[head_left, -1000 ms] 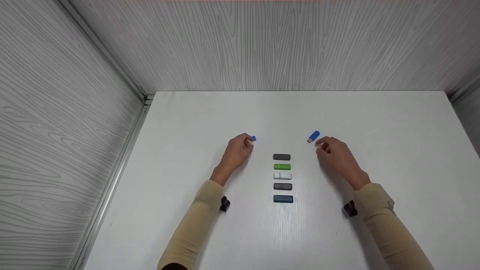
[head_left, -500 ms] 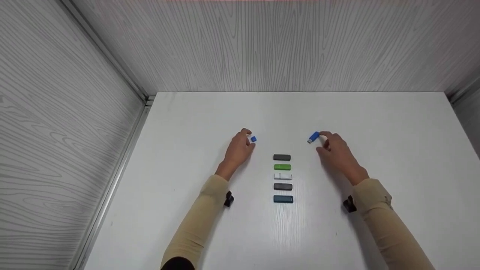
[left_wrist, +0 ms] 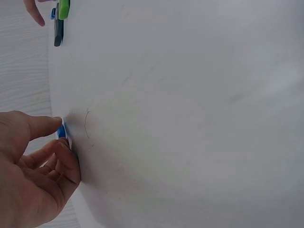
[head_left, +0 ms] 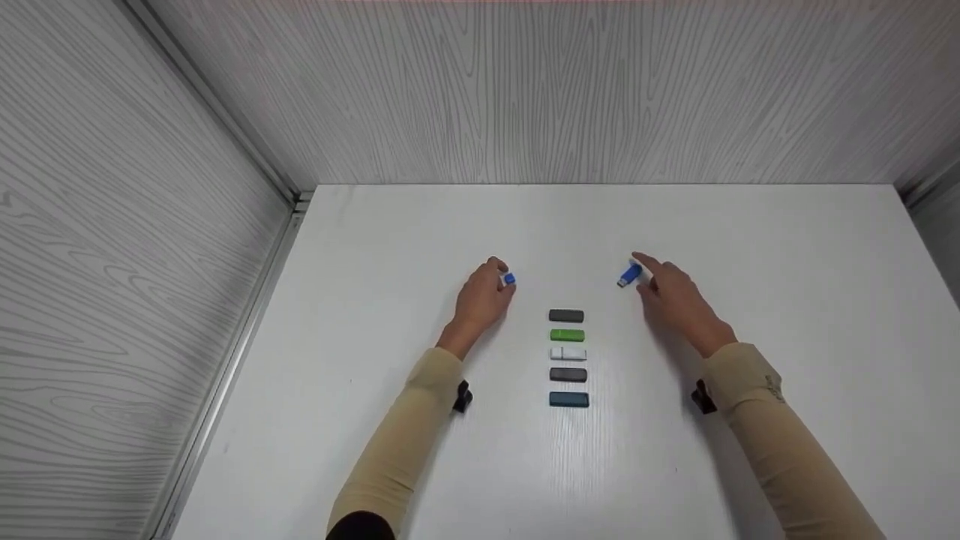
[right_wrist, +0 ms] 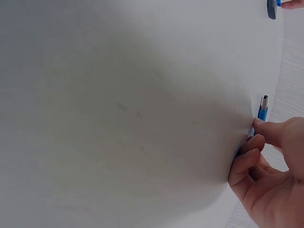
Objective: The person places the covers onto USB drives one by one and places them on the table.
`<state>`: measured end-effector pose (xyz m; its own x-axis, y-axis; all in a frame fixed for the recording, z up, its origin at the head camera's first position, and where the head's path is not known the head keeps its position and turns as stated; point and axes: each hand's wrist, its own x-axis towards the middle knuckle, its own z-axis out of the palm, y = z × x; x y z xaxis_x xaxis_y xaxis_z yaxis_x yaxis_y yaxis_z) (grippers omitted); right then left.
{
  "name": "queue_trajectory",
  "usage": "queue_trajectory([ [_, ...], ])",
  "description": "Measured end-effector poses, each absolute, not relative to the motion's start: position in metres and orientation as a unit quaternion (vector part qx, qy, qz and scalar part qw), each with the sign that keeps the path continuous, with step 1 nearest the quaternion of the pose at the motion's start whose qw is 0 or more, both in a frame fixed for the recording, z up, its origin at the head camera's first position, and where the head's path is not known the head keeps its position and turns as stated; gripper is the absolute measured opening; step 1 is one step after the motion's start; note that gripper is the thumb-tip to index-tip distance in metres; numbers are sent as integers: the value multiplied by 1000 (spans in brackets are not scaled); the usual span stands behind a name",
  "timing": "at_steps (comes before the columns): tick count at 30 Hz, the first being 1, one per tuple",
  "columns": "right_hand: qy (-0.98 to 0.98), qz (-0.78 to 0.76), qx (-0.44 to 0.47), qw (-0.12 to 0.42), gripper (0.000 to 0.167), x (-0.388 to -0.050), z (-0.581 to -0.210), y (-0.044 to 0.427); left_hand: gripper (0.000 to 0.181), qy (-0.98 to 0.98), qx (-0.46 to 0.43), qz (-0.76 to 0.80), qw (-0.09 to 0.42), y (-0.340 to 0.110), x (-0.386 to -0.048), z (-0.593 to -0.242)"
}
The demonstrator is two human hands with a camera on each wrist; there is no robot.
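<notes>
A small blue USB stick cap lies on the white table, between the thumb and forefinger of my left hand. Seen from the left wrist, the fingertips sit against both sides of the cap. Over to the right, a blue USB stick lies at a slant, its metal plug bare and pointing towards the near left. My right hand spreads thumb and forefinger around the stick's rear end. In the right wrist view the thumb hides part of the stick, so contact is unclear.
Between the hands, several capped USB sticks lie in a column: a dark grey one, a green one, a white one, another grey one and a teal one. A wood-grain panel stands behind the table.
The left fingers first drew off the cap, then came back around it. The right forefinger reached out from beside the blue stick to its far side. The stick has hardly moved.
</notes>
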<state>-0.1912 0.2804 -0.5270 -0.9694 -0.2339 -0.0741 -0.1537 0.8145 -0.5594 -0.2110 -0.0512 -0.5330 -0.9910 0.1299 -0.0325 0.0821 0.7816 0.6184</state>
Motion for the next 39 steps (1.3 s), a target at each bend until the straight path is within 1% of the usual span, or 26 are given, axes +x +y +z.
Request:
queue_trajectory([
  [10, 951, -280, -91, 99, 54, -195, -523, 280, 30, 946, 49, 319, 37, -52, -212, -534],
  [18, 951, -281, -102, 73, 42, -195, -525, 280, 28, 947, 55, 314, 39, -52, -212, -534],
  [25, 949, -290, -106, 60, 30, -194, -528, 281, 24, 947, 54, 314, 41, -52, -212, -536],
  [33, 948, -297, -102, 50, 26, -192, -529, 281, 23, 947, 56, 315, 26, -51, -213, -538],
  [39, 945, -309, -84, 63, 27, -190, -531, 279, 23, 945, 56, 321, 32, -53, -213, -539],
])
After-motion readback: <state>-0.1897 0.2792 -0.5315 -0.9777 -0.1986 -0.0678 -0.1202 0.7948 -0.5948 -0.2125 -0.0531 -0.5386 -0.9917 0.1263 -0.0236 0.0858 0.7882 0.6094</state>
